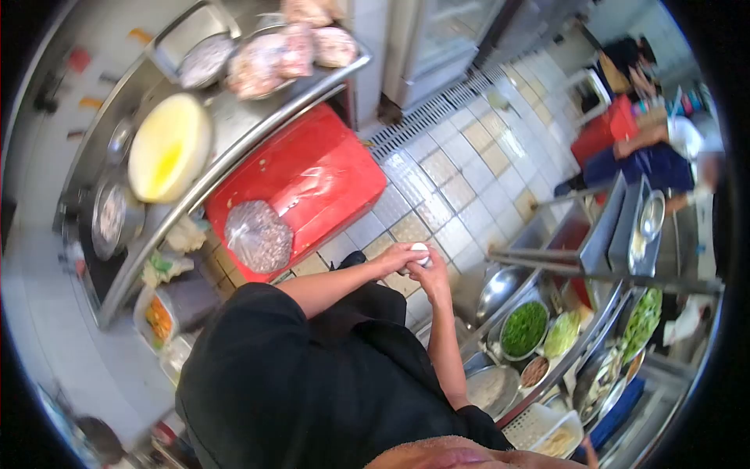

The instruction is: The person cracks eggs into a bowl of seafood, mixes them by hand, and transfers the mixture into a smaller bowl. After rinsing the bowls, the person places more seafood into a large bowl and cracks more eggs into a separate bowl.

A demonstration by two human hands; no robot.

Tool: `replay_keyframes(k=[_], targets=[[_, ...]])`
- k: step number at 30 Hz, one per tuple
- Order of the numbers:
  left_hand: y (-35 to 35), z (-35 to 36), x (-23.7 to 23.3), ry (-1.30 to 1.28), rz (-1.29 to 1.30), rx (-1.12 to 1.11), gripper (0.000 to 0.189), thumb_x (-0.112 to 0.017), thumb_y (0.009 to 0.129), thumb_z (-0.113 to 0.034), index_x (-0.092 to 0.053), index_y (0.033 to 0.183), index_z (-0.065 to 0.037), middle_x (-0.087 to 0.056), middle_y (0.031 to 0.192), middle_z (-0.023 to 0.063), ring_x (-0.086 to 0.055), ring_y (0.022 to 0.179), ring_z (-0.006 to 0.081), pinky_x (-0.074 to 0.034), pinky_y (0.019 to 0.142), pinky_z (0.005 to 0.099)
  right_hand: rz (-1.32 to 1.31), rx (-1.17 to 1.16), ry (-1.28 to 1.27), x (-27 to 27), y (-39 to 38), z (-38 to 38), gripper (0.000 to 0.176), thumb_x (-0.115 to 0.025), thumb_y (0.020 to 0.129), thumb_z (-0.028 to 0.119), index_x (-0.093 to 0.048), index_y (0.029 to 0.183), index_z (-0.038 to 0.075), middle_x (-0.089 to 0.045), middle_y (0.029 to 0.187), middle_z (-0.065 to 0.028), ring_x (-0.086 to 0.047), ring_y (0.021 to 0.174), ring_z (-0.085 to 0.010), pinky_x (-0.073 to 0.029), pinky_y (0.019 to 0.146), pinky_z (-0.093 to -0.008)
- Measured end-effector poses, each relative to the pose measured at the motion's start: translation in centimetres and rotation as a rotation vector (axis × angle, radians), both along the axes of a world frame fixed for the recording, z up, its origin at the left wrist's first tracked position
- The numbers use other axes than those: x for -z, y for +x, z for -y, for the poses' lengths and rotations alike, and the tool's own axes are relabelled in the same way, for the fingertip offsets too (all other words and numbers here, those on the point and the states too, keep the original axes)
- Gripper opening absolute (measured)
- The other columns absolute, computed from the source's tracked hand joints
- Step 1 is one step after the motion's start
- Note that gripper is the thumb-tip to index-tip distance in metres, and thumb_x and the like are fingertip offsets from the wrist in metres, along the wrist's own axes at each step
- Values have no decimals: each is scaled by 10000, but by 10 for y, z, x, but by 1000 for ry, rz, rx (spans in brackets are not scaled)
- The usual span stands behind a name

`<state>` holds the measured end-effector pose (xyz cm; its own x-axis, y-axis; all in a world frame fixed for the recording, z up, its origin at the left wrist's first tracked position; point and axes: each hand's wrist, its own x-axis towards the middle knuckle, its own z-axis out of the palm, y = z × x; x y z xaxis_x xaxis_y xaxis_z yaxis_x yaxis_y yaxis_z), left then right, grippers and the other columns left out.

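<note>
From my remote seat I take the red box on the tiled floor as my landmark. Far to the left of it runs a steel table, and on that table sits a wide bowl of yellow liquid. Up and left of the box, at the table's far end, I see pink bags of meat piled in a tray. On the near left corner of the box itself lies a clear bag of something speckled; I cannot tell what it holds.

Just right of the box's near corner, over the floor tiles, the two bare hands meet. The left hand comes in from a black sleeve, its fingers curled over a small white lump. The right hand comes up from below, and its fingers close on the same lump from the other side, so the lump is pinched between both hands. It is too small for me to name.

Further right of the box stands a second table with a bowl of chopped greens and a bowl of pale shredded leaves beside it. Well to the right of the box, at the far end, another person in a blue apron bends over a counter.
</note>
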<state>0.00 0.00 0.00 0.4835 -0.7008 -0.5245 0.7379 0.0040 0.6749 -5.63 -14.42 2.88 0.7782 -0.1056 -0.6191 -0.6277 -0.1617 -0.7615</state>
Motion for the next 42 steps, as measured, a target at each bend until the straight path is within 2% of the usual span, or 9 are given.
replay_keyframes(k=[2,3,12,24,27,35,39,41,42], targets=[[0,10,-5,-105,-55,-147,495,-663,867,-285,-550,1322,-126,-647,973,11,-581,765,76,-496,602,268,-14,-69,121,-24,14,24,408,-644,854,75,-518,1241,43,-621,1066,-135,-663,882,-230,-585,659,-348],[21,-128,-31,-17,72,-215,483,-664,866,-281,-558,1306,-111,-646,973,12,-582,765,80,-497,602,266,37,-115,288,-35,38,-97,411,-635,859,69,-513,1251,42,-621,1049,-127,-661,860,-221,-584,662,-348],[-89,-334,-49,244,-15,-619,403,-684,854,-318,-619,1179,-89,-639,1020,35,-605,816,103,-512,611,249,-110,-274,573,-33,32,-203,522,-640,865,115,-467,1352,43,-650,1001,-70,-661,748,-175,-499,569,-245],[-476,-687,77,654,-483,-1339,367,-714,804,-356,-641,1056,-99,-627,845,24,-571,635,126,-470,490,264,-44,-396,779,-64,6,-581,199,-599,892,76,-532,1076,41,-630,949,-65,-593,752,-139,-446,619,-254],[-555,-725,61,749,-580,-1462,303,-674,839,-362,-617,1013,-120,-608,817,18,-564,595,151,-438,462,271,317,-627,431,-74,35,-677,267,-636,894,157,-527,1090,13,-643,891,-69,-593,696,-127,-464,591,-272],[-673,-767,47,791,-891,-1419,334,-701,812,-330,-608,1001,-71,-583,749,64,-543,459,192,-357,334,283,1249,-441,-207,-85,66,-833,424,-671,858,253,-507,1163,8,-628,910,-224,-623,840,-367,-488,774,-416],[-672,-763,49,680,-719,-1513,309,-690,824,-331,-582,985,-91,-589,763,53,-553,479,169,-350,341,274,1005,-631,-281,-43,85,-850,449,-688,837,269,-507,1148,-1,-647,984,-238,-631,919,-373,-487,819,-412],[-664,-764,47,630,-769,-1518,313,-681,830,-341,-577,998,-98,-595,779,45,-555,485,158,-355,350,275,1128,-501,-124,-33,100,-853,416,-711,823,209,-526,1122,-11,-678,857,-157,-659,732,-281,-523,666,-357],[-681,-764,81,491,-828,-1590,314,-677,832,-344,-577,999,-98,-596,782,44,-554,483,158,-357,352,277,894,-520,37,-51,97,-855,392,-708,823,199,-536,1102,-16,-670,845,-128,-634,687,-225,-521,617,-325]])
